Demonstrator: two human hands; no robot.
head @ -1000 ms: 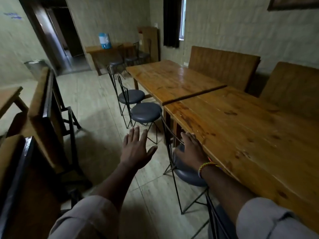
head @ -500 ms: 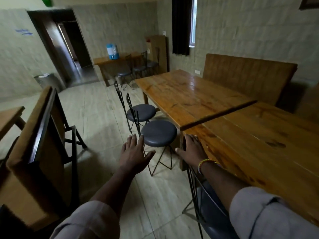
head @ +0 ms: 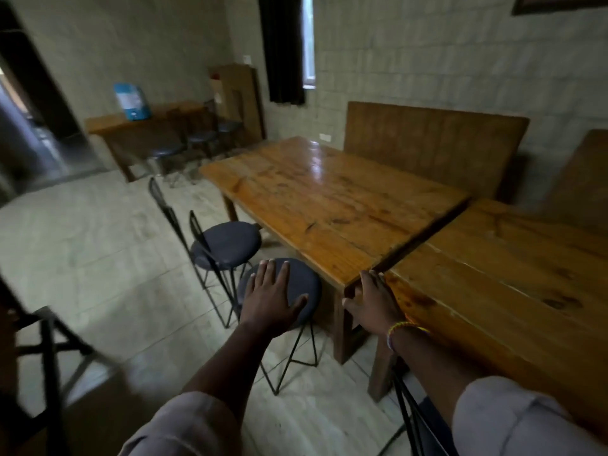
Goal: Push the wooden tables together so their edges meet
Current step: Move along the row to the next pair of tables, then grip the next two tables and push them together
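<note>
Two wooden tables stand end to end. The far table [head: 322, 195] and the near table [head: 500, 284] are parted by a thin dark gap that runs diagonally between their edges. My right hand [head: 371, 301] rests with fingers spread on the near table's front corner, fingertips at the gap beside the far table's corner. My left hand [head: 268, 297] hovers flat and open over a round dark stool seat [head: 296, 284], holding nothing.
A second dark stool [head: 227, 245] with a wire back stands left of the far table. Wooden benches [head: 431, 143] line the wall behind both tables. A chair back [head: 414, 419] stands under my right arm. A side table with a blue dispenser [head: 130, 102] stands at the back.
I have walked forward along the near table; my right hand slid from its long edge to its corner by the gap. My left hand stayed open and now hangs over the stool.
</note>
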